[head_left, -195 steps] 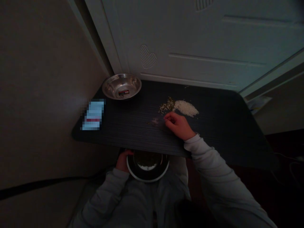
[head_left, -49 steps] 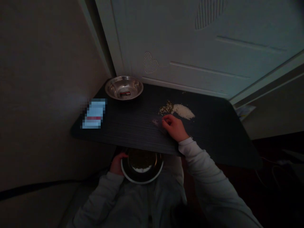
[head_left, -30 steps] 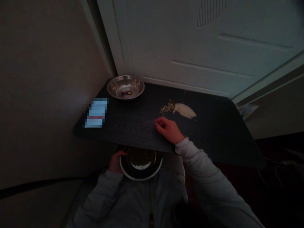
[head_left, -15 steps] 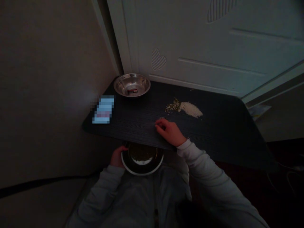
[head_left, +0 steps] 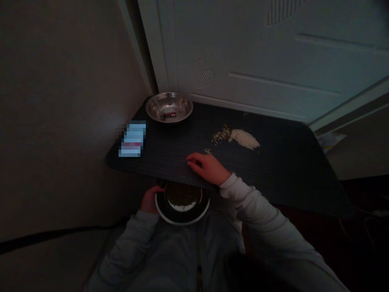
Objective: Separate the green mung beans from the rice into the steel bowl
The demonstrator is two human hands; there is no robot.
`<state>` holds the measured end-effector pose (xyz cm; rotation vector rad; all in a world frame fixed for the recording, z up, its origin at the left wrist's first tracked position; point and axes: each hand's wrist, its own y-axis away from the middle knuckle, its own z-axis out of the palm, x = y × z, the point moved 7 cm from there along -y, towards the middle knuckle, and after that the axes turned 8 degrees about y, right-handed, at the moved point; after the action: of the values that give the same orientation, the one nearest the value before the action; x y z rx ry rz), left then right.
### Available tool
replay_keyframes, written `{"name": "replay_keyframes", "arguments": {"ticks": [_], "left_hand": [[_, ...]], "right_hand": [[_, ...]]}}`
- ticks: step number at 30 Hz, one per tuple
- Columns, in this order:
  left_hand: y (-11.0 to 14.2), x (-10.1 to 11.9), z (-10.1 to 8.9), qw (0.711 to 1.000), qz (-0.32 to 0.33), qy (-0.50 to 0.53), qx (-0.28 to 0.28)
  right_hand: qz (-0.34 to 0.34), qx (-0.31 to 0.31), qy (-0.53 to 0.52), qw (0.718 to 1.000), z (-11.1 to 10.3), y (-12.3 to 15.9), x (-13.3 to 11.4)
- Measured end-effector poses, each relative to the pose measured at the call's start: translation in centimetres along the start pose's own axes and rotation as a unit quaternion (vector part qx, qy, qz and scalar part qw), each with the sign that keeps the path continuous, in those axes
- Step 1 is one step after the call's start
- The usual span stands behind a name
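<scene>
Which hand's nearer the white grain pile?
Right. The right hand is over the table, in front and left of the white grain pile; the left hand is farther, below the table's near edge, gripping the white-rimmed bowl.

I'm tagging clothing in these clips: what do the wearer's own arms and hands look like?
Both arms wear long, light grey sleeves, the left sleeve and right sleeve creased along the forearm. The left hand and right hand are bare, with no gloves visible. The picture is too dim to make out fabric or small markings.
</scene>
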<state>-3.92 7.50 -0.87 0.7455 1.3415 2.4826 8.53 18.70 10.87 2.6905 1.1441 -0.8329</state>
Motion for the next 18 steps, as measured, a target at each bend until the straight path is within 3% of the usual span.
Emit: {"name": "replay_keyframes", "arguments": {"ticks": [18], "left_hand": [[0.4,-0.1,0.8,1.000,-0.004,-0.001,-0.026]], "right_hand": [[-0.008,-0.018,-0.011,1.000,0.6,1.3,-0.8]]}}
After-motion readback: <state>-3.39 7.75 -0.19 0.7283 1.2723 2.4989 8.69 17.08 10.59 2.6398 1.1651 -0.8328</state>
